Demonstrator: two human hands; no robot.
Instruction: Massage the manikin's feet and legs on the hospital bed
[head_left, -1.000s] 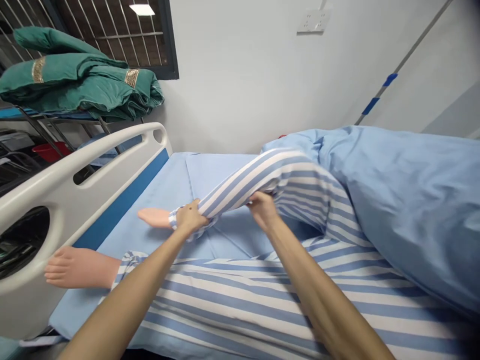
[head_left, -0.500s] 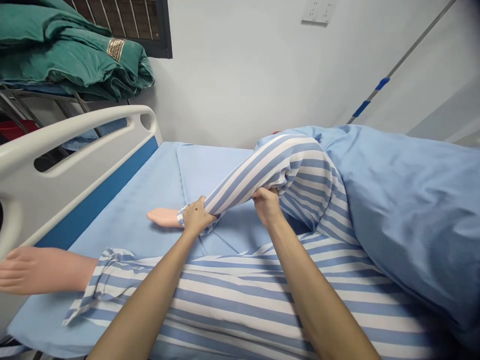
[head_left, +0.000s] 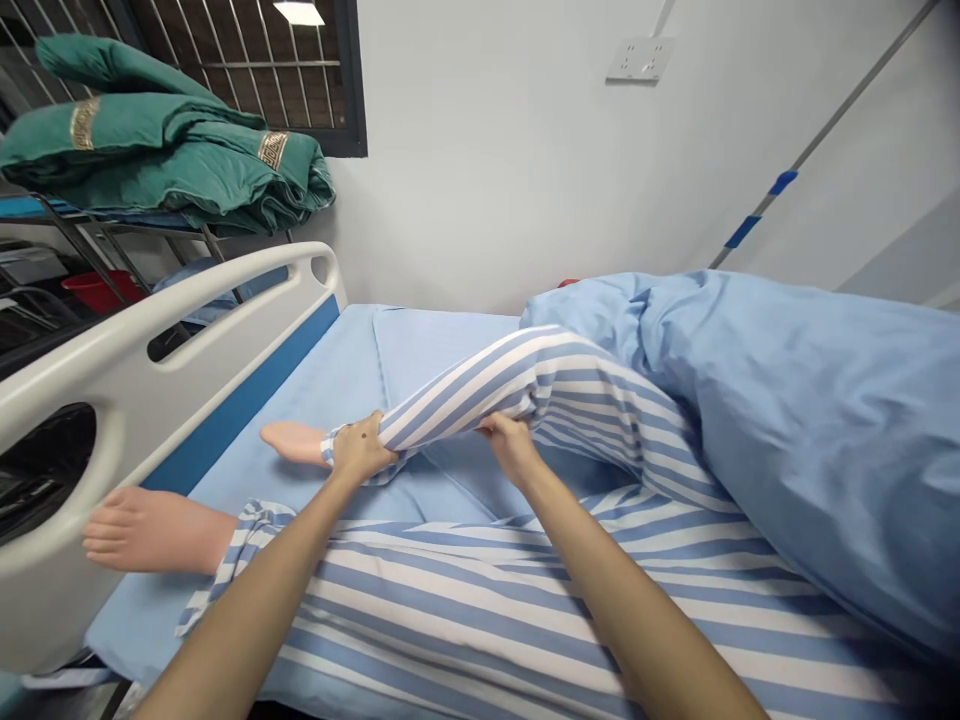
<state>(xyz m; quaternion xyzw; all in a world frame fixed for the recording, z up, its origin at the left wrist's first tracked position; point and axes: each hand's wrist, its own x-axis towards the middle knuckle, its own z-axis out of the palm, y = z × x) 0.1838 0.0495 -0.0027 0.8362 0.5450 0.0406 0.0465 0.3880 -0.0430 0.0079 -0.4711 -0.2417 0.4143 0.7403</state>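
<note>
A manikin in blue-and-white striped trousers lies on the bed. Its far leg (head_left: pixel 465 390) is bent, with the knee raised off the sheet. My left hand (head_left: pixel 362 449) is wrapped round that leg just above the ankle, over the trouser cuff. Behind the calf, close below the knee, my right hand (head_left: pixel 511 446) grips the leg from underneath; some of its fingers are hidden by the cloth. The far foot (head_left: pixel 294 442) rests bare on the sheet. Nearer to me, the other leg (head_left: pixel 450 590) lies stretched out, its bare foot (head_left: pixel 154 530) towards the footboard.
A cream footboard (head_left: pixel 247 275) with a blue panel closes the left end of the bed. A bunched blue quilt (head_left: pixel 810 400) covers the manikin's upper part at right. Folded green covers (head_left: pixel 180 150) lie on a rack beyond the footboard. A pole (head_left: pixel 825 130) leans near the wall.
The bent knee has come down and the leg has straightened somewhat. Its foot has slid left towards the footboard, both my hands moving along with it. My view has tilted up slightly.
</note>
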